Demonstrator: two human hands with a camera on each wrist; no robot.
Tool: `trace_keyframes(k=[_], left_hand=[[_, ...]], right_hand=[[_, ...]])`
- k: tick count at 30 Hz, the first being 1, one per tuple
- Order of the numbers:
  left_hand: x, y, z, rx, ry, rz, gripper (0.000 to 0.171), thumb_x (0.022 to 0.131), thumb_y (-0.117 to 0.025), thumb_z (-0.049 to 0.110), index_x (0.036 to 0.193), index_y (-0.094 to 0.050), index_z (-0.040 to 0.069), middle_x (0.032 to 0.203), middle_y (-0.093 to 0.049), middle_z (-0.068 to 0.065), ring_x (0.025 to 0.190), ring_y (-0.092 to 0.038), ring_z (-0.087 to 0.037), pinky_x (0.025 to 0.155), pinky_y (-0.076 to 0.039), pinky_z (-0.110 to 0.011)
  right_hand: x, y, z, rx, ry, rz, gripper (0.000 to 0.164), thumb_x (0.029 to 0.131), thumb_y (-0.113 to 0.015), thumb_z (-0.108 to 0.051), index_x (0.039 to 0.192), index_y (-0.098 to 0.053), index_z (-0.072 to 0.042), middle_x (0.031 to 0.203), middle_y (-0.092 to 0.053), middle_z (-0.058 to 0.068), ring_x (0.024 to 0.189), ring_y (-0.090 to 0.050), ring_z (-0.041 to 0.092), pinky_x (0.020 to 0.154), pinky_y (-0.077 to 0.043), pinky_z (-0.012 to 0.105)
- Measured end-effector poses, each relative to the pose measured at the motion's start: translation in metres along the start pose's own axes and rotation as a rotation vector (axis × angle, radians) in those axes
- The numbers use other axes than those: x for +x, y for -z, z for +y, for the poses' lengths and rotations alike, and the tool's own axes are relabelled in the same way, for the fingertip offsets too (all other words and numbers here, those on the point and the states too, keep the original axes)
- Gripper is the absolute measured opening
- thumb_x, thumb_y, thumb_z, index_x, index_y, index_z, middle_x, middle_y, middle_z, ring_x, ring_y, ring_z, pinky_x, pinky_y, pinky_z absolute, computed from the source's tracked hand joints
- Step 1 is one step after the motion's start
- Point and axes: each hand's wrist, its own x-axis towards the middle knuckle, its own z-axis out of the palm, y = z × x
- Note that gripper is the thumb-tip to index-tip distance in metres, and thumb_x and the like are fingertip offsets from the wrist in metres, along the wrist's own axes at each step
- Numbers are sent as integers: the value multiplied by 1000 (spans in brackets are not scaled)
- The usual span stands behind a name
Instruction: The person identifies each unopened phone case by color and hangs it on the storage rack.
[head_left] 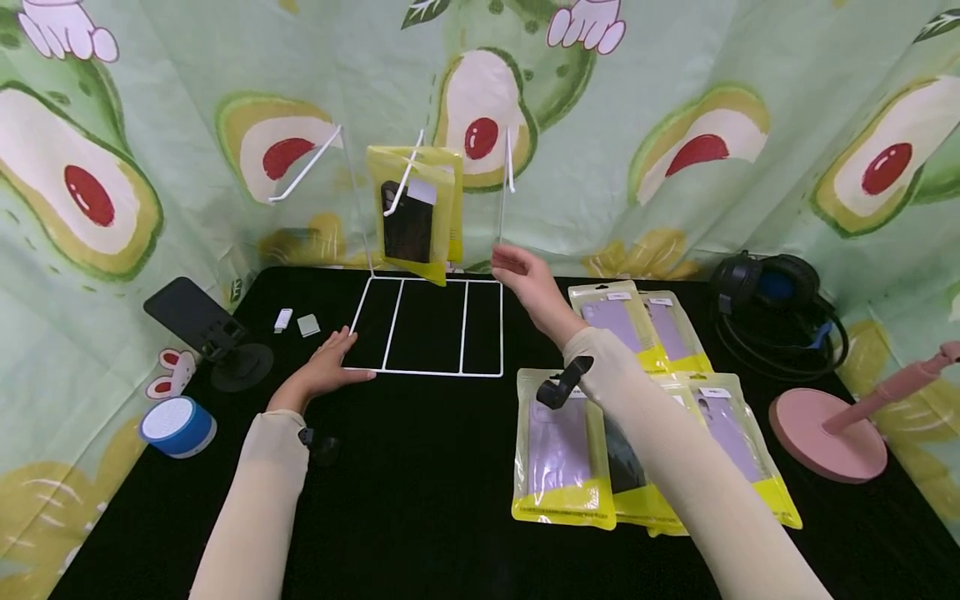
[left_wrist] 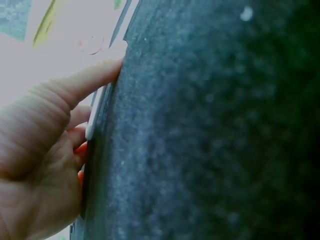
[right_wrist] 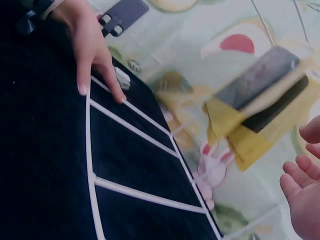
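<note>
A white wire display rack (head_left: 420,372) stands on the black cloth, with prongs sticking forward at its top. Two yellow-edged pouches with dark phone cases, the front phone case pouch (head_left: 408,221) among them, hang from the middle prong. At the base's front left corner rests my left hand (head_left: 322,367), its thumb and fingers spread and touching the wire (left_wrist: 97,110). Loosely bent and holding nothing, my right hand (head_left: 528,283) is raised near the rack's right upright. It shows at the right edge of the right wrist view, apart from the hanging pouches (right_wrist: 272,110).
Several phone case pouches (head_left: 562,450) lie on the right, partly under my right forearm. Headphones (head_left: 772,287) and a pink stand (head_left: 828,433) are beyond them. On the left are a phone on a stand (head_left: 191,317), a blue speaker (head_left: 177,427) and two small white items (head_left: 307,325).
</note>
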Motion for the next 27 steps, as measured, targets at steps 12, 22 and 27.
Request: trace_keyframes(k=[12,22,27], left_hand=[[0,-3,-4,1,-39,15,96,86,-67,43,150,-12,-2,156,6,-22,142,11,-37,112,3,-57],[-2,-3,-2,-4,-18,-9,97,86,-65,47,150,-11,0,157,7,-20,142,12,-37,112,3,-57],[-3,-2,-3,7,-31,-2,96,86,-65,46,150,-11,-2,156,6,-22,142,11,-38,112,3,-57]], right_hand=[[-24,53,37,-61,-37,71,34,91,-56,2,122,-53,12,107,-60,3,108,-55,21,95,-43,26],[-59,104,59,125,-74,83,29,93,-50,5,120,-48,15,96,-61,-9,95,-57,5,85,-45,14],[-74,130,59,215,-106,121,17,93,-53,2,110,-58,-1,96,-63,-8,96,-58,7,86,-47,15]])
